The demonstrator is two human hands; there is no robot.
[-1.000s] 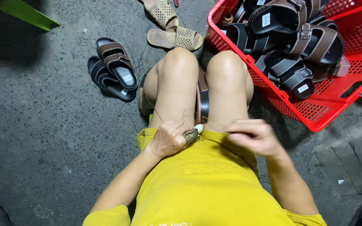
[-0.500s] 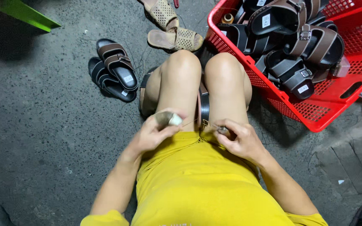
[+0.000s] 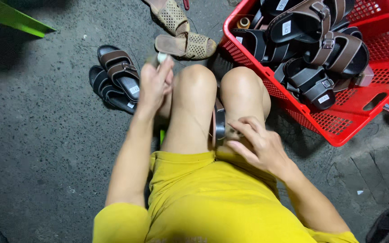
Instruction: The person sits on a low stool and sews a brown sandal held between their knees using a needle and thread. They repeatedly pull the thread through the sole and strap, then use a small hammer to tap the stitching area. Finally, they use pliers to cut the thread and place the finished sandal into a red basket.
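Observation:
I sit on the ground in yellow shorts with my knees up. My left hand point(image 3: 155, 83) is raised over my left knee and is closed around a small tool with a pale tip point(image 3: 161, 57). My right hand point(image 3: 254, 143) rests on my right thigh, fingers bent, touching a dark sandal point(image 3: 219, 126) wedged upright between my thighs. Whether the right hand grips the sandal is not clear.
A red plastic basket point(image 3: 338, 130) holding several brown and black sandals stands at the right. A pair of dark sandals point(image 3: 115, 76) lies on the grey floor at the left. Two tan perforated sandals point(image 3: 183, 42) lie beyond my knees. A green bar point(image 3: 14, 18) crosses the top left corner.
My left hand has lifted from my lap up and forward past my left knee, carrying the small tool. My right hand has shifted from the lap onto the right thigh by the sandal.

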